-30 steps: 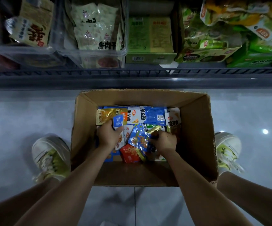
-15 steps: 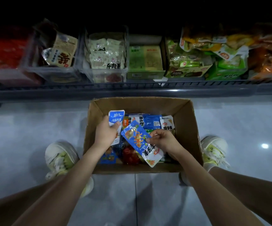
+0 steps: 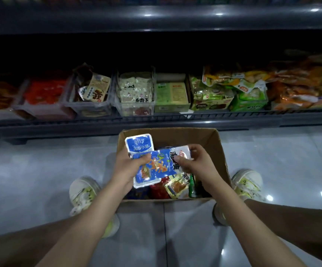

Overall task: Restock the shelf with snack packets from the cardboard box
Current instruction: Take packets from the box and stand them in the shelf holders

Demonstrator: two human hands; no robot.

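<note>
Dim shelf [image 3: 233, 117]; left hand [image 3: 129, 168] holds packets [image 3: 139, 144], perhaps 劲仔.

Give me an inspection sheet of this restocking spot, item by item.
Surface: grey tiled floor, glossy, with light glare.
Job's things: open box on the floor before the shelf, loose packets inside; small blue packet and large blue packet held above it.
Clutter: nothing seen.
Hands: left hand grips the small blue packet, thumb on the large one; right hand pinches the large one's end.
Cables: nothing seen.
Surroundings: shelf bins and cartons hold snacks; left shoe and right shoe flank the box.
</note>
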